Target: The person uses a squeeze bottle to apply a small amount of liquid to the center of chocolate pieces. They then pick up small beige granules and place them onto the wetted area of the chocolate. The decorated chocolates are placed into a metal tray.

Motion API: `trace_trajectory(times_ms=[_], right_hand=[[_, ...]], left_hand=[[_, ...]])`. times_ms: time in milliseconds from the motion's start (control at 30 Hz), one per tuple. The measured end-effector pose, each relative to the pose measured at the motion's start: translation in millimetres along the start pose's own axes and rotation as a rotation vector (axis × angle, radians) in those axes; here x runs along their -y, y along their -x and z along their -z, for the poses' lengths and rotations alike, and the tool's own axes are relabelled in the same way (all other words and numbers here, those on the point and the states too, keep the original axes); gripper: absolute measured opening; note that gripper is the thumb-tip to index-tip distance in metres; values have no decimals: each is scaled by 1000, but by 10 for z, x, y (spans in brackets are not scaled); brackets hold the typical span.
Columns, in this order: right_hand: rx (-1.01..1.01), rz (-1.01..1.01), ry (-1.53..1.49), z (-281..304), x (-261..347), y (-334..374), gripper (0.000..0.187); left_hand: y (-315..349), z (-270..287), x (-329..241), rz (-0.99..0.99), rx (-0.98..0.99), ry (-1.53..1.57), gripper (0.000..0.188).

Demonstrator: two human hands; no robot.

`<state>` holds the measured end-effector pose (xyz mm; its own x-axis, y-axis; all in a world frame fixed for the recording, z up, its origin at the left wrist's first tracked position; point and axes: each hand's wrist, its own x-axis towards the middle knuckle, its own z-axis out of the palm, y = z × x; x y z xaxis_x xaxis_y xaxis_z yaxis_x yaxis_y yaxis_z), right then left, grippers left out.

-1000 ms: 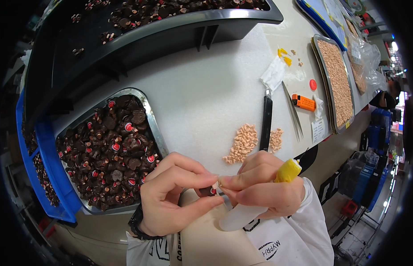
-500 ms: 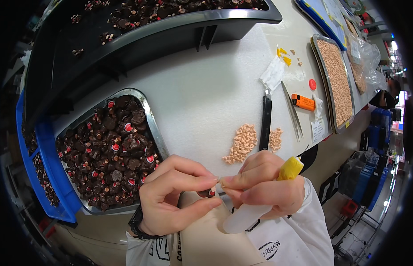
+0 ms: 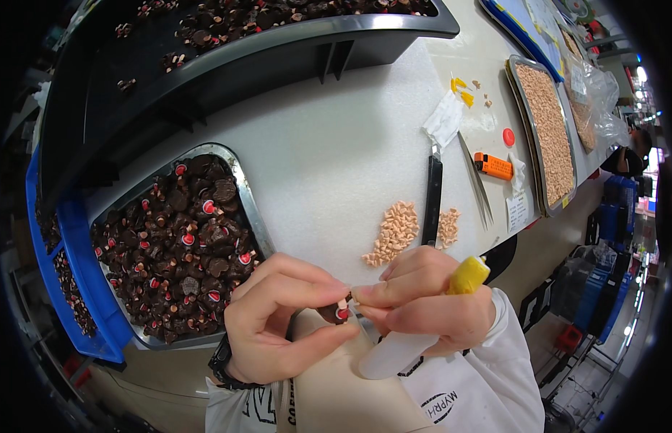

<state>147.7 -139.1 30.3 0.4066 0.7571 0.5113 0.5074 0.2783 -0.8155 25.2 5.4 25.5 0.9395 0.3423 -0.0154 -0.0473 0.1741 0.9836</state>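
My left hand (image 3: 255, 328) pinches a dark piece (image 3: 330, 315) | right hand (image 3: 433, 307), curled round white bottle (image 3: 397, 353) — fingertips just right of piece

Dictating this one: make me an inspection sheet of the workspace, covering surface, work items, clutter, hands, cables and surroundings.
Surface: white mat on a pale table.
Work items: dark piece with a red spot, white container, tan chip pile, metal tray of dark pieces.
Clutter: orange lighter, tweezers, black-handled tool, red disc, yellow scraps.
Hands: left hand pinches the dark piece; right hand grips the container, fingertips beside that piece.
Cables: nothing seen on the worktop.
Surroundings: black bin beyond the mat, blue bin at left.
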Motion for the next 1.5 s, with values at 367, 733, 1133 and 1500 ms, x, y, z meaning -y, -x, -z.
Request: trace_trajectory(times_ms=[367, 733, 1133, 1500], right_hand=[[104, 43, 25, 51, -14, -25, 18], [-198, 327, 24, -28, -66, 73, 20], [-332, 126, 218, 25, 61, 164, 30], [-321, 309, 38, -64, -6, 59, 19]], left_hand=[[31, -122, -57, 184, -164, 301, 53], [22, -60, -22, 148, -56, 202, 38], [1040, 1467, -667, -395, -985, -447, 38], [611, 607, -599, -404, -225, -666, 55]])
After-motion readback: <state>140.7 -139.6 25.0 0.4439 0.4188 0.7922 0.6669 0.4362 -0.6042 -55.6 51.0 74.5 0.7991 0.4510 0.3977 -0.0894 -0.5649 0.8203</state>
